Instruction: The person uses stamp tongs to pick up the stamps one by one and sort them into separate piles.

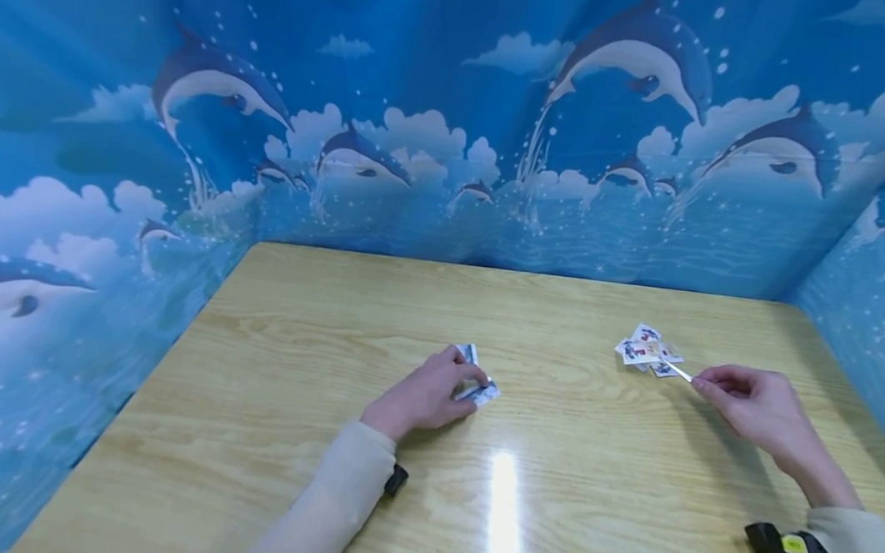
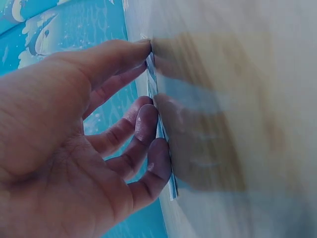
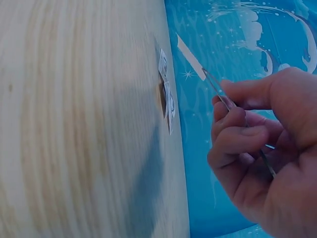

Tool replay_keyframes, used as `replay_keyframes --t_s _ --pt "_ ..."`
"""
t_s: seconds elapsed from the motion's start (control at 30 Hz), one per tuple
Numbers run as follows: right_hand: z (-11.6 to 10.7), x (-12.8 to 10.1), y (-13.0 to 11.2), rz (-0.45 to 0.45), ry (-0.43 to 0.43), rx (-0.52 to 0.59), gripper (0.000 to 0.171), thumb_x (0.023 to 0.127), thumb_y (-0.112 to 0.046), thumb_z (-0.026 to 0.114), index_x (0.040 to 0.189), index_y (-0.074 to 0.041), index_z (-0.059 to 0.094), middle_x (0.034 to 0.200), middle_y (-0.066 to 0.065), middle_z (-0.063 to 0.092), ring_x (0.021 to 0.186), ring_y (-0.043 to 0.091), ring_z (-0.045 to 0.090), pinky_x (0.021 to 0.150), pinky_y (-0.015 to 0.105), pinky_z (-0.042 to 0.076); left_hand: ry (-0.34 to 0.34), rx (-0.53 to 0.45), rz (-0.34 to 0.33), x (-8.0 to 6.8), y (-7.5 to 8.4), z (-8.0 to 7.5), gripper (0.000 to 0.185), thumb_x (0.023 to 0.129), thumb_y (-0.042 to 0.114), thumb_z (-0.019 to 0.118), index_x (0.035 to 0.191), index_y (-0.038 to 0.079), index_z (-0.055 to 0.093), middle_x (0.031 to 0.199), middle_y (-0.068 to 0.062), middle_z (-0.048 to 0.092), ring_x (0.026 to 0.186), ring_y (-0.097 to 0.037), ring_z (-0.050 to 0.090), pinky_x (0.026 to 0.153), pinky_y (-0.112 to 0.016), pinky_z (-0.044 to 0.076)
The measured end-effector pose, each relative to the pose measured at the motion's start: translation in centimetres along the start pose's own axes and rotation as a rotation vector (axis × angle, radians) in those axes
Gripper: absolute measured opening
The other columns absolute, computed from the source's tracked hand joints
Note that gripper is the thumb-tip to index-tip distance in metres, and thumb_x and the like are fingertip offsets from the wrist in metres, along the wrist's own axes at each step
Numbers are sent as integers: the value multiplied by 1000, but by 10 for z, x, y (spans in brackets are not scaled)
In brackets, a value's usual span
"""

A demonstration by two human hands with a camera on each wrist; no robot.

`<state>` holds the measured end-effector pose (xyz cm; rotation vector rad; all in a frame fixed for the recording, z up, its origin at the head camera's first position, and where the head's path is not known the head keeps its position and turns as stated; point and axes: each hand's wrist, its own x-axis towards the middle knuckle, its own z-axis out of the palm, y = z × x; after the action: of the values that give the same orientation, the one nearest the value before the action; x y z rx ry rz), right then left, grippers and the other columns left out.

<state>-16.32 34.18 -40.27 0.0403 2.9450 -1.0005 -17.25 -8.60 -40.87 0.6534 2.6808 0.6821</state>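
My left hand (image 1: 430, 394) spreads its fingers over a small printed sheet (image 1: 487, 392) on the table, fingertips pressing down on it. In the left wrist view the sheet (image 2: 173, 191) shows edge-on as a thin strip under the thumb and fingers. At the right, my right hand (image 1: 758, 410) pinches a pair of metal tweezers (image 1: 679, 372). The tweezers' tips grip a small white paper piece (image 3: 190, 57), held up off the table in the right wrist view. Beneath it lies a loose pile of small printed paper pieces (image 1: 664, 370), overlapping one another.
A light wood-grain table (image 1: 336, 304) carries everything. Blue cloth (image 1: 445, 226) printed with dolphins hangs behind its far edge and along both sides. Black straps with cameras (image 1: 785, 542) sit at the wrists. A bright light reflection (image 1: 503, 514) lies on the tabletop between the arms.
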Motion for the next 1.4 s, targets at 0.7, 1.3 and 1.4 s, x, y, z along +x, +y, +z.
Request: replay_keyframes --t_s 0.7,1.3,1.4 --pt "-4 -7 14 20 39 -184 40 102 -38 62 110 0 73 87 7 70 70 7 51 57 25 38 21 10 8 -3 5 5 33 99 24 69 131 25 68 124 -6 53 96 -15 49 79 -28 44" --pt "27 -14 -42 -171 -102 -113 20 98 -29 69 102 -12 76 85 -1 67 69 2 50 61 23 40 1 11 -9 -1 3 4 33 99 27 69 132 26 67 126 -6 53 97 -15 50 81 -29 46" --pt "33 -14 -54 -213 -152 -89 15 97 -26 69 101 -13 76 83 -3 65 69 3 49 61 23 41 4 13 -10 0 3 3 34 99 27 69 132 26 67 126 -6 53 97 -15 50 81 -29 46"
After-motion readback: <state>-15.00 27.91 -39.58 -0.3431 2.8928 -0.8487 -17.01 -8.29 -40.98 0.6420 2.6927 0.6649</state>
